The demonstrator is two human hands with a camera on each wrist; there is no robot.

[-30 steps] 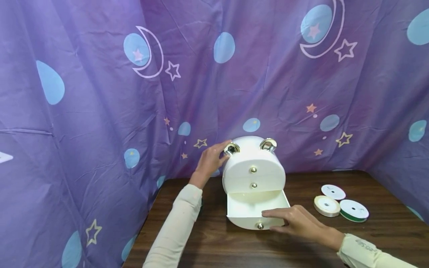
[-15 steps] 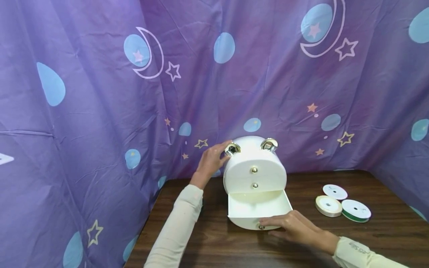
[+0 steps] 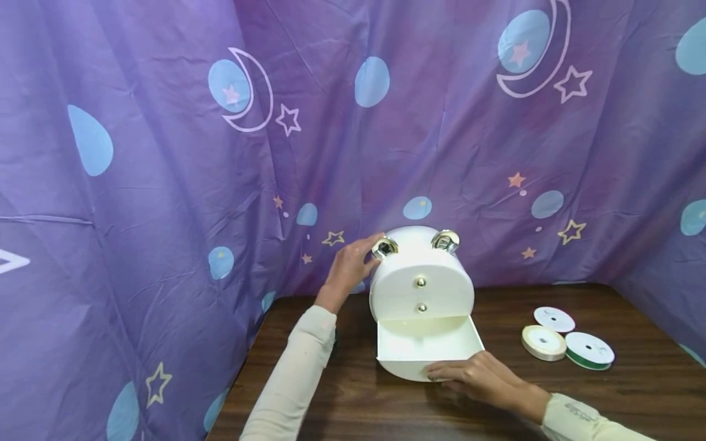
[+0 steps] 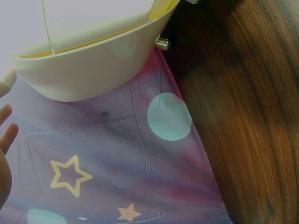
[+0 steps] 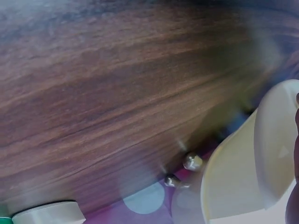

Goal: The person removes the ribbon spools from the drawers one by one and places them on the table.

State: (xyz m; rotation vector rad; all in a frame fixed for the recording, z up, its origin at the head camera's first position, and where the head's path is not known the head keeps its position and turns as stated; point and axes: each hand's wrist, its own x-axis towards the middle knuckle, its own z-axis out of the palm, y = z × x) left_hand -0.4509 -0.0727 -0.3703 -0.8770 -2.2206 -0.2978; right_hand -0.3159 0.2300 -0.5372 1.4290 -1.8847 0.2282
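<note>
A white rounded desktop drawer box point(image 3: 421, 275) stands on the table, with two shiny gold ear-shaped pieces on top. Its bottom drawer point(image 3: 425, 343) is pulled out, and no contents show inside. My left hand point(image 3: 349, 266) holds the box at its left ear point(image 3: 384, 247), index finger near the top and thumb below. In the left wrist view, other fingers point(image 4: 8, 140) stand off the box's side. At the drawer's front, my right hand point(image 3: 480, 376) pinches the drawer knob, which the fingers cover. Gold knobs point(image 3: 421, 282) mark the front above the drawer.
Three ribbon spools lie on the table to the right: a white one point(image 3: 554, 319), a cream one point(image 3: 543, 342) and a green one point(image 3: 590, 351). A purple curtain point(image 3: 441, 153) with moons and stars hangs behind the dark wooden table point(image 3: 386, 416).
My right hand has moved left and slightly down along the drawer front, from its top edge onto the knob. The left hand keeps its hold, and the drawer stays pulled out.
</note>
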